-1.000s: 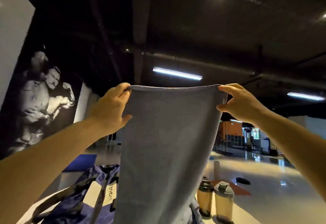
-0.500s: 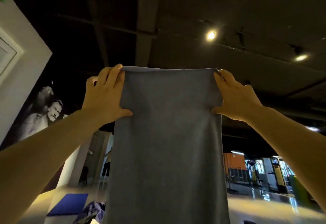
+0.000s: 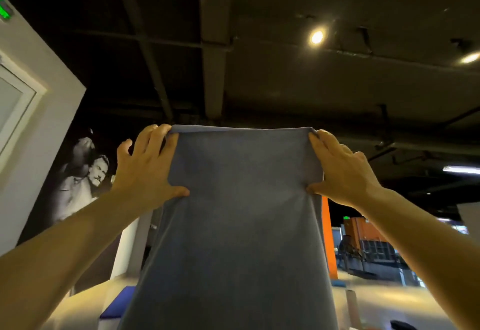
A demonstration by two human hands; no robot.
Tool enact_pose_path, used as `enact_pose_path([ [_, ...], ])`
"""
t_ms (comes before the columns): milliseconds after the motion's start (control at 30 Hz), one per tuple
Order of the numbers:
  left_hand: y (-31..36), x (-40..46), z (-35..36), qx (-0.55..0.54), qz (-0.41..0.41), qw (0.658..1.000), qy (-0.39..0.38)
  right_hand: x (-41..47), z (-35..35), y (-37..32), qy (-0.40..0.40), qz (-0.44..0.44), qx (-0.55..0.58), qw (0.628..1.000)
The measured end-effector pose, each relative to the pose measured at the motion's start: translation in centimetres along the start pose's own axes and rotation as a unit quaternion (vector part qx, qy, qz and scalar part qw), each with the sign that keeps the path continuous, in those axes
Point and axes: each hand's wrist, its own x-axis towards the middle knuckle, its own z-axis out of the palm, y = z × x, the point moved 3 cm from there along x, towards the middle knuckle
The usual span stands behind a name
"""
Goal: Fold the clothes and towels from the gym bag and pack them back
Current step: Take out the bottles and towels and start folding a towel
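Observation:
A grey-blue towel [image 3: 239,226] hangs full length in front of me, held up high at arm's length. My left hand [image 3: 145,171] holds its top left edge, thumb in front of the cloth and fingers behind. My right hand [image 3: 340,171] holds the top right edge the same way. The towel's lower end runs out of the bottom of the view. The gym bag is hidden.
A white wall and door frame [image 3: 31,127] stand at the left beside a black-and-white mural [image 3: 78,181]. A blue mat [image 3: 117,303] lies low behind the towel. Orange gym equipment [image 3: 363,236] stands far right. Dark ceiling with lamps fills the top.
The view has tilted upward, so the bag and the two shaker bottles have dropped out of sight. Both hands stay on the towel's top corners, held high.

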Motion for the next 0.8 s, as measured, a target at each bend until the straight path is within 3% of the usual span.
enact_pose_path([
  [67,1.3,-1.2,2.8,0.014,0.015,0.999,-0.042,-0.5,3.7,0.5,-0.017,0.004,0.008,1.0],
  [200,4.4,-5.3,10.0,0.003,-0.009,0.976,-0.216,-2.7,12.3,1.0,-0.081,0.009,0.007,0.997],
  [467,11.1,-17.5,24.6,-0.016,0.007,0.922,-0.388,-10.1,28.4,2.4,-0.214,-0.017,-0.058,0.975],
  [600,12.8,-21.9,28.5,-0.028,0.051,0.91,-0.41,-12.8,33.4,3.2,-0.259,-0.031,-0.057,0.964],
  [733,13.4,-25.6,29.7,-0.102,0.101,0.927,-0.347,-16.0,35.8,3.4,-0.262,-0.034,0.006,0.964],
  [800,13.8,-28.0,29.2,-0.129,0.116,0.928,-0.331,-18.6,36.2,2.8,-0.227,-0.057,0.057,0.971],
])
